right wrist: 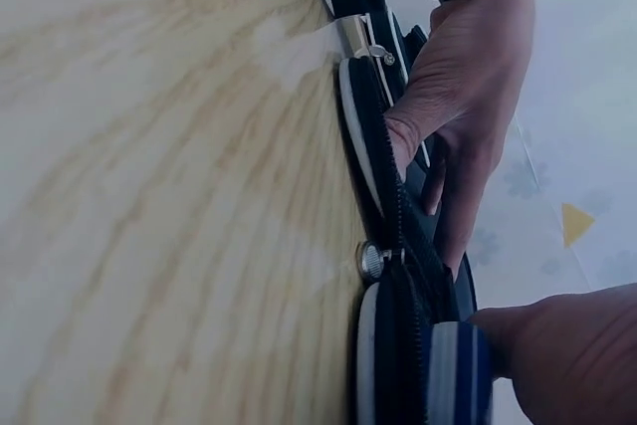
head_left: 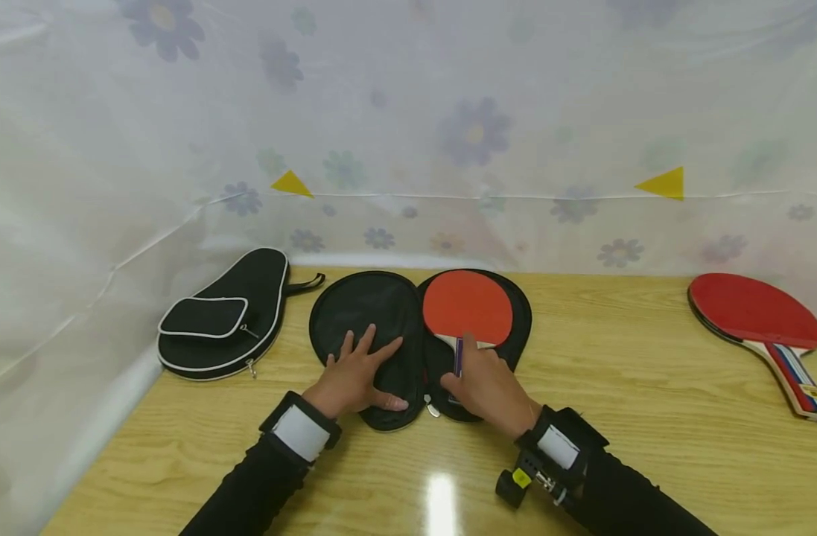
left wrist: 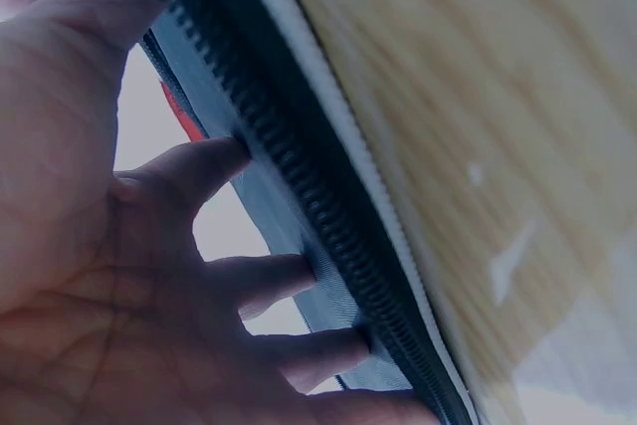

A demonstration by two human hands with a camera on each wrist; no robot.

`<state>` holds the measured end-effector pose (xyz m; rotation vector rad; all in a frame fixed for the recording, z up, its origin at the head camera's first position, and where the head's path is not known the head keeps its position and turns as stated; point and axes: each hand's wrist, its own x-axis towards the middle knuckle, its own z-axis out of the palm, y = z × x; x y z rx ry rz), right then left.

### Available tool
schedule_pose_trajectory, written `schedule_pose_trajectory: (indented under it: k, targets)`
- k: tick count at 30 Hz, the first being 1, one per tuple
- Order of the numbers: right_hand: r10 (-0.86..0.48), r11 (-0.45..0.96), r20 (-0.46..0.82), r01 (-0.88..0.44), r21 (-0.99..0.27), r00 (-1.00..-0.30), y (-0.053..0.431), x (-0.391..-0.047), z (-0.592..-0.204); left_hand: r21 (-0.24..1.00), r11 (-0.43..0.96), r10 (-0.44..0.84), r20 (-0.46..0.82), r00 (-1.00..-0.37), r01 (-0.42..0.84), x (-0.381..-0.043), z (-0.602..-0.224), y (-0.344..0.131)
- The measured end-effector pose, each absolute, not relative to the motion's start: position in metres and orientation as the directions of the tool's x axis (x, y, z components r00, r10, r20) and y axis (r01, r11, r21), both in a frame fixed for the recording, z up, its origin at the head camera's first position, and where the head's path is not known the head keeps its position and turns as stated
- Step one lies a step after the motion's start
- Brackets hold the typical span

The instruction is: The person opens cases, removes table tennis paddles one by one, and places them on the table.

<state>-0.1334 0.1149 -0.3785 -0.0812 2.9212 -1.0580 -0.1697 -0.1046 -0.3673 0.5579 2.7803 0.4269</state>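
A black zip paddle case lies unfolded on the table, its left half [head_left: 334, 301] beside its right half [head_left: 523, 320]. My left hand [head_left: 351, 376] rests on the left half with fingers spread, inside the zipper edge [left wrist: 299, 186]. On the right half lies a table tennis paddle [head_left: 467, 305], red face up, its handle toward me. My right hand [head_left: 491, 387] holds this handle, thumb on the left side and index finger along the top; its other fingers are hidden. A metal zipper pull [head_left: 433, 406] hangs between the two halves at the near edge.
Another black paddle case [head_left: 264, 283] with white piping, a small pocket and a wrist loop lies at the left. Red paddles [head_left: 753, 305], seemingly stacked, lie at the far right. A flowered white sheet [head_left: 408, 134] hangs behind the wooden table [head_left: 622, 402].
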Motion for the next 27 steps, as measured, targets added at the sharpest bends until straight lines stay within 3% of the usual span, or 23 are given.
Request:
schedule_pose_trajectory:
  k: [6,15,27]
  targets:
    - [-0.008,0.743,-0.030,0.014,-0.669,-1.000,0.120,-0.134,-0.378,0.341,0.882,0.411,-0.214,-0.886,0.327,-0.169,-0.367,-0.104]
    - [-0.042,0.728,0.081,-0.086,-0.680,-0.996,0.137,-0.127,-0.369,0.345,0.881,0.410,-0.209,-0.888,0.325,-0.169,-0.366,-0.105]
    - [-0.025,0.774,0.148,-0.113,-0.623,-0.989,0.191,-0.121,-0.359,0.347,0.878,0.413,-0.203,-0.888,0.329,-0.169,-0.366,-0.105]
